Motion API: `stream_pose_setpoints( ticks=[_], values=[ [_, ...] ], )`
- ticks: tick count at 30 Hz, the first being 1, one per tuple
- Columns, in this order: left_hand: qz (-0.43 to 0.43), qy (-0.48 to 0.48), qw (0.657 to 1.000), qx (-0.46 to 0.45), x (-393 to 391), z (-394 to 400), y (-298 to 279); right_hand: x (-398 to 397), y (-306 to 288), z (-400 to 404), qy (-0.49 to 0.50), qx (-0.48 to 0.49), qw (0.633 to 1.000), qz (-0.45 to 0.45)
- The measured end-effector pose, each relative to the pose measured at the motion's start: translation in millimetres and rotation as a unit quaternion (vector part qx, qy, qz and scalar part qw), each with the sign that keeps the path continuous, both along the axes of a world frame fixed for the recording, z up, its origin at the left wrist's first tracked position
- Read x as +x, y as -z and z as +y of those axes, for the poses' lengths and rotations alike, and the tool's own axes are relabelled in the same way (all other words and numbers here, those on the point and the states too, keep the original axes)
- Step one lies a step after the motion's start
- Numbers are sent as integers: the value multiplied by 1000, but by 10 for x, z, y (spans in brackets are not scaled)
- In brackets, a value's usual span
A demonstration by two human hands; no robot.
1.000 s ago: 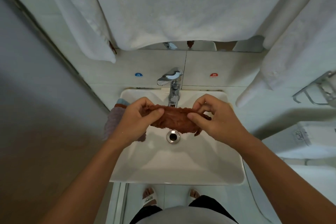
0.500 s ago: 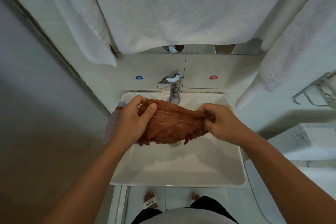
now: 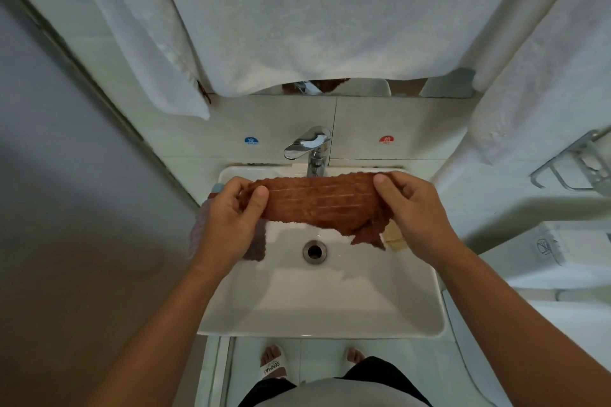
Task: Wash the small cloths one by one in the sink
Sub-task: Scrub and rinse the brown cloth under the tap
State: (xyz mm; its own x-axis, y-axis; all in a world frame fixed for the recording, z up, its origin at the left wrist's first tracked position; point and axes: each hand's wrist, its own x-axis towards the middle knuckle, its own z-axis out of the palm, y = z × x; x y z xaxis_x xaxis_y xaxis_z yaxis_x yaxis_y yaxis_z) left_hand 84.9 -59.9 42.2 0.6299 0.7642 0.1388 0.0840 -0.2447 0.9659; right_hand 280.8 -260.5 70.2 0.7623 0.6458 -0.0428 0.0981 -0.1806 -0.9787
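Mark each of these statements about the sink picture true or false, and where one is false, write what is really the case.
1. Both hands hold the brown cloth stretched between them. True: the left hand grips one end and the right hand the other.
2. The cloth lies flat on the bottom of the sink. False: it is held up over the basin.
3. The drain is covered by the cloth. False: it shows uncovered below the cloth.
4. The faucet stands at the back of the sink, behind the cloth. True.
5. White towels hang above the faucet. True.
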Motion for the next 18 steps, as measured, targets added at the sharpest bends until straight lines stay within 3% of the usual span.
stream_pose_setpoints(
  ticks=[4,8,10,13,16,18],
  values=[
    [-60,-53,996,31,-1,-25,-81,-2,-74,26,-12,-14,995,-98],
    [16,-60,997,39,-10,20,-73,-11,-122,52,-24,-13,987,-155],
    [38,-62,997,-7,12,19,-71,0,-144,49,-56,-19,996,-68],
    [45,-81,979,-184,56,8,-138,-19,-83,25,-123,-16,984,130],
    [41,-3,932,-361,17,79,-179,-63,-15,16,-94,22,982,164],
    [-10,86,915,-395,-57,134,-161,-71,-1,8,-53,64,983,165]
  ],
)
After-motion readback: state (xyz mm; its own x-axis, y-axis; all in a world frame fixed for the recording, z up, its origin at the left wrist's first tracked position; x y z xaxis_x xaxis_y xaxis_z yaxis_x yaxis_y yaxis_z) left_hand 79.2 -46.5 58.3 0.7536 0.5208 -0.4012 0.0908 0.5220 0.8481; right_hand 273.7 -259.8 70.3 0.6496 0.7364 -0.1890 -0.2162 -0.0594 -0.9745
